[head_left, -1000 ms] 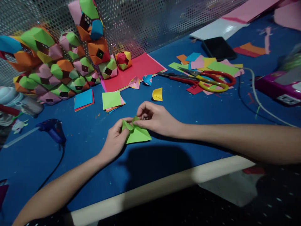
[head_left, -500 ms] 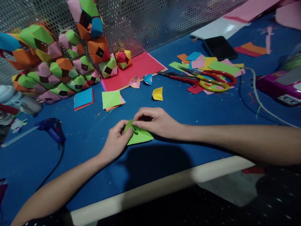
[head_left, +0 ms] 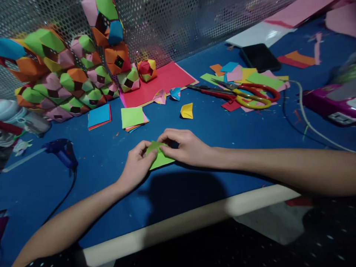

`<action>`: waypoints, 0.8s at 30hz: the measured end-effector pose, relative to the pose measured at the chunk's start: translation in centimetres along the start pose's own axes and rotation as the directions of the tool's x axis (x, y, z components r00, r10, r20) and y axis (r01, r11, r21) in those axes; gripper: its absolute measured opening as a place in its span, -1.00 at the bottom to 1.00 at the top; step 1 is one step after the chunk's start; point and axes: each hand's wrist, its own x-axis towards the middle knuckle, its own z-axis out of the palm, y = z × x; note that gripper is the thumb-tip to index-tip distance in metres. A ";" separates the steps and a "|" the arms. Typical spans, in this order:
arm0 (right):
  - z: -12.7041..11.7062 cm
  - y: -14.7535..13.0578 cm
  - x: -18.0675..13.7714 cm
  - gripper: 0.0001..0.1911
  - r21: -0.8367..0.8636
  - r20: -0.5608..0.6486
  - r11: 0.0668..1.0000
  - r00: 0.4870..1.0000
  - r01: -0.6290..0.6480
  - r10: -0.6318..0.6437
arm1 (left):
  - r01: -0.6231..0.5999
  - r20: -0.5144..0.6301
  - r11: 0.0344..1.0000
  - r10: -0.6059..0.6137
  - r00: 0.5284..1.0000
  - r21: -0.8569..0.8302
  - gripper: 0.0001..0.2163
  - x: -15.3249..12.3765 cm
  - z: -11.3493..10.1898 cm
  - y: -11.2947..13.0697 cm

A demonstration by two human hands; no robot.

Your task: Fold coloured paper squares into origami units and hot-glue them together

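Note:
A green paper sheet (head_left: pixel 161 160) is held between both hands just above the blue table. My left hand (head_left: pixel 137 161) pinches its left side, thumb on top and fingers behind. My right hand (head_left: pixel 189 147) grips the upper right part, its thumb pressed near the middle of the paper. The fingertips behind the sheet are hidden. Beyond the hands lie a folded yellow paper piece (head_left: pixel 187 111), a folded blue piece (head_left: pixel 175 94) and a folded pink piece (head_left: pixel 160 97). A stack of paper squares with green on top (head_left: pixel 132 117) sits just past my left hand.
Joined folded-paper balls (head_left: pixel 75 81) stand against the perforated metal panel (head_left: pixel 167 29). A blue glue gun (head_left: pixel 62 152) with its cord lies at left. Scissors (head_left: pixel 253 100) rest on paper scraps at right, near a black phone (head_left: pixel 260 56). A blue-topped paper stack (head_left: pixel 99 115) lies at back left.
My right thumb has shifted slightly on the green paper, and the curled fold near its middle now looks flattened. The sheet's right corner is now covered by my right hand.

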 end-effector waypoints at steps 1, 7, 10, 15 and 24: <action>0.0 0.0 0.0 -0.93 -0.001 0.000 1.000 1.000 0.006 -0.006 | 0.006 0.001 1.000 -0.006 1.000 -0.009 -0.84 0.0 0.0 0.0; -0.3 0.0 0.1 -0.91 0.046 0.046 0.998 0.998 -0.040 0.038 | 0.042 0.006 0.999 -0.041 0.999 -0.033 -0.83 0.0 -0.1 0.1; -0.3 0.0 0.2 -0.91 0.091 0.075 0.991 0.993 -0.100 0.094 | 0.027 0.008 0.999 -0.027 1.000 -0.020 -0.83 0.0 -0.2 0.1; -0.4 -0.1 0.3 -0.93 0.197 0.129 0.949 0.966 -0.247 0.225 | 0.002 0.020 0.999 -0.001 1.000 -0.051 -0.85 0.1 -0.1 0.0; -0.6 -0.3 0.5 -0.91 0.279 0.183 0.880 0.921 -0.385 0.345 | 0.064 0.101 0.978 -0.044 0.994 -0.201 -0.87 0.1 0.2 -0.1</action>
